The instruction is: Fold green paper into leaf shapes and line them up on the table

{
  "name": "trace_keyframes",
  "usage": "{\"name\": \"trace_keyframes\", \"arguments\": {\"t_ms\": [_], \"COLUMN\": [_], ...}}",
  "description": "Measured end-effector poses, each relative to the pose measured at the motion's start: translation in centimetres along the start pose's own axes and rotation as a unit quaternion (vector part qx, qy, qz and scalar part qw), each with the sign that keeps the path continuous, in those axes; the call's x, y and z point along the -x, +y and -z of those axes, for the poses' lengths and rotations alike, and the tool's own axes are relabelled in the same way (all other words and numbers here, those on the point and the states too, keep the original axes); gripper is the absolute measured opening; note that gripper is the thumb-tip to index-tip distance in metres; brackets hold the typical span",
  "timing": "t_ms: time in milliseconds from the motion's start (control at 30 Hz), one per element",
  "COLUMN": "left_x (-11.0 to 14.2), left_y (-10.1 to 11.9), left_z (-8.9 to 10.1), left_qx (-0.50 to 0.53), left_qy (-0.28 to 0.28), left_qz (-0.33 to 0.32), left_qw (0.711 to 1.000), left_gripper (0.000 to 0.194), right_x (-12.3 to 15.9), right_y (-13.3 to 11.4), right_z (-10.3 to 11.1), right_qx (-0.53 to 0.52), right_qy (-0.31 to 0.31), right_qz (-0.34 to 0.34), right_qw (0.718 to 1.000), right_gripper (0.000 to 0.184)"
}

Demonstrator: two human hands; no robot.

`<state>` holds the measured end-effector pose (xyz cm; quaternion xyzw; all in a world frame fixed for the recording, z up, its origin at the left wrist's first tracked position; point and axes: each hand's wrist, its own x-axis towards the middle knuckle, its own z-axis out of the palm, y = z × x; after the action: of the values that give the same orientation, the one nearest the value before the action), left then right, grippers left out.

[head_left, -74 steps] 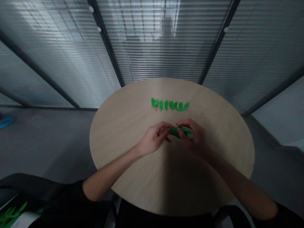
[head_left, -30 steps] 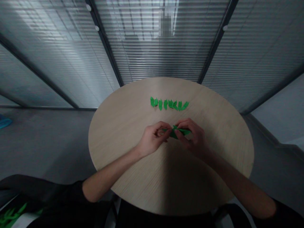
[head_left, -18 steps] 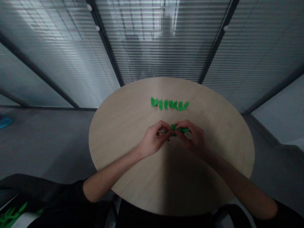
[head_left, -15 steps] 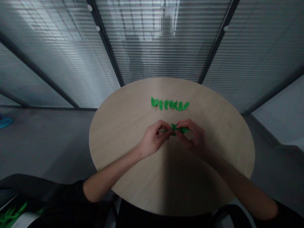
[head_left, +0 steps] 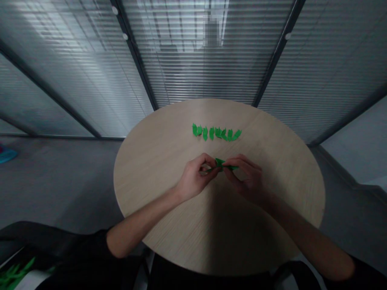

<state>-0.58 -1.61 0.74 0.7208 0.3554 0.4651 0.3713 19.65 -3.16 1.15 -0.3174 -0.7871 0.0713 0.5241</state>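
Observation:
Between my two hands is a piece of folded green paper (head_left: 219, 162), held above the middle of the round table (head_left: 157, 161). My left hand (head_left: 196, 175) pinches its left side between thumb and fingers. On the right, the thumb and fingertips of my right hand (head_left: 246, 175) close on the other side of the paper. Fingers hide much of it, so its full shape cannot be made out. Farther back on the table lies a row of several small folded green paper pieces (head_left: 211, 133), some touching one another.
Glass partitions with blinds (head_left: 205, 76) rise just beyond the table's far edge. At lower left, green leaf-like pieces (head_left: 18, 274) lie beside a white object (head_left: 33, 278). A blue object (head_left: 7, 154) rests on the grey floor at far left.
The green paper has gone from a wider, more open shape to a narrower, flatter fold between my fingers. Both hands stay in nearly the same place. The row of pieces is unchanged.

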Motion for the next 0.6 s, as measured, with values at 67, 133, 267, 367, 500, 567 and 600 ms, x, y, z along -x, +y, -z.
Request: {"name": "trace_keyframes", "arguments": {"t_ms": [67,133,267,367,500,567,600], "left_x": [0.00,0.02,0.12,0.17,0.09,0.00,-0.05], "left_y": [-0.01,-0.05,-0.15,-0.24,-0.34,-0.31,-0.26], "left_z": [-0.02,-0.04,-0.10,-0.13,-0.08,-0.03,-0.01], "left_qx": [-0.001,0.000,0.010,0.003,-0.004,0.000,0.002], "left_qy": [0.005,0.008,0.009,0.009,0.007,0.005,0.003], "left_qz": [-0.003,-0.006,-0.007,-0.006,0.002,0.009,0.013], "left_qw": [1.000,1.000,1.000,1.000,1.000,1.000,1.000], "left_gripper": [0.013,0.013,0.014,0.014,0.014,0.015,0.016], "right_x": [-0.06,-0.07,0.07,0.23,0.29,0.26,0.23], "right_y": [-0.11,-0.22,-0.33,-0.26,-0.14,-0.15,-0.18], "right_z": [0.01,0.01,-0.06,-0.15,-0.20,-0.15,-0.10], "right_qx": [0.004,0.010,0.015,0.013,0.016,0.021,0.023], "right_qy": [0.002,0.004,0.010,0.009,0.007,0.006,0.005], "right_qz": [0.009,0.014,0.020,0.027,0.041,0.043,0.045], "right_qw": [1.000,1.000,1.000,1.000,0.999,0.999,0.999], "right_gripper": [0.020,0.022,0.024,0.026,0.026,0.025,0.025]}}
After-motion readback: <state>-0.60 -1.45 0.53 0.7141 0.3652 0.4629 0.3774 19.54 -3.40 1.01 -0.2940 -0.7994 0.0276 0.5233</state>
